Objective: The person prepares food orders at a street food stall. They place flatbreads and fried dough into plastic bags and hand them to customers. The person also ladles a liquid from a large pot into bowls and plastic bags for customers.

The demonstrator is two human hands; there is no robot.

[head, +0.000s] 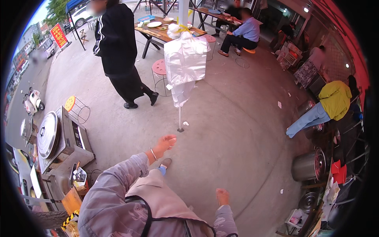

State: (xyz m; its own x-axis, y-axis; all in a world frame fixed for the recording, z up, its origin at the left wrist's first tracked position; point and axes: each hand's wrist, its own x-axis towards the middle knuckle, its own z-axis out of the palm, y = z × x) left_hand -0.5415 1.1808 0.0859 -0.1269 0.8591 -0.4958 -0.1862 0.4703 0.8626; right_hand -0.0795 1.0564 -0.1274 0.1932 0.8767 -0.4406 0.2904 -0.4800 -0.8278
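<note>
My left hand (pixel 162 145) is held out in front of my body, fingers loosely bent, with nothing seen in it. A metal bangle (pixel 153 154) circles that wrist. Lower and to the right hangs my right hand (pixel 222 196), its fingers curled; no object shows in it, though the inside of the hand is hidden. Ahead of the left hand, a bundle of thin white plastic bags (pixel 186 59) hangs on a metal pole (pixel 180 118). Both hands are apart from the pole and the bags.
A person in black (pixel 118 41) walks at the left. A steamer lid (pixel 48 134) covers a stove unit (pixel 71 148). Stools (pixel 160 66) and a wooden table (pixel 154 31) with dishes stand ahead. Right lie a large metal pot (pixel 305 168) and a person in yellow-green (pixel 334 99).
</note>
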